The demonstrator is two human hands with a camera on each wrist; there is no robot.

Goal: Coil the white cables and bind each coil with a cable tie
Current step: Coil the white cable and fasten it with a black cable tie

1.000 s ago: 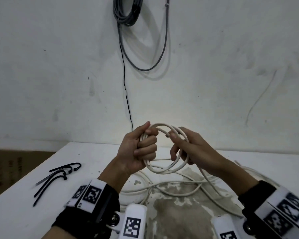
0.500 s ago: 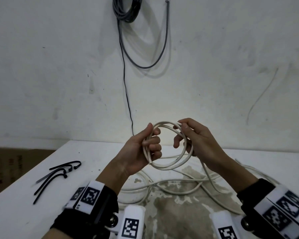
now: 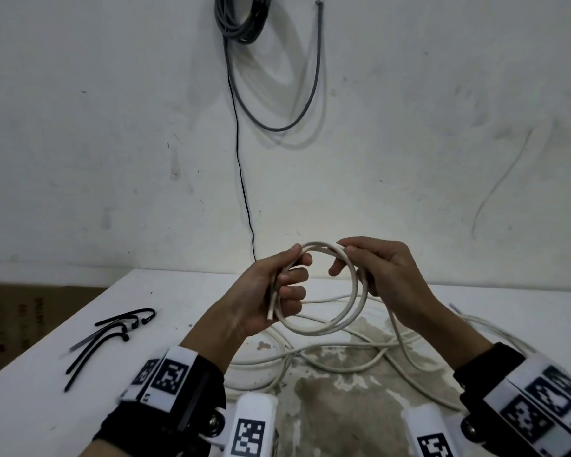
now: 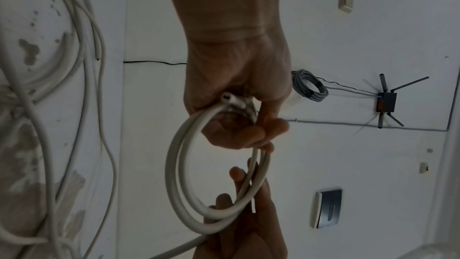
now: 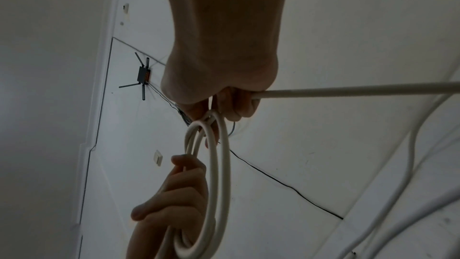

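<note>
A white cable coil [image 3: 323, 328] of about two turns hangs in the air above the table. My left hand [image 3: 285, 283] grips its left side with fingers curled round the strands, and the cut cable end [image 4: 227, 97] pokes out by the palm. On the coil's upper right, my right hand [image 3: 371, 263] pinches the strands. From there the cable's tail [image 5: 348, 90] runs down to the loose white cable [image 3: 343, 361] tangled on the table. Black cable ties [image 3: 112, 331] lie on the table to the left, apart from both hands.
The white table [image 3: 63, 407] has a worn, stained patch [image 3: 337, 400] under the loose cable. Behind it is a white wall with a grey cable bundle [image 3: 241, 18] and a thin black wire [image 3: 241, 166] hanging down. Brown cardboard [image 3: 20, 318] stands left of the table.
My hands have drawn apart, so the coil now shows as a wide round ring. The right hand has slid up to the top right of the loop.
</note>
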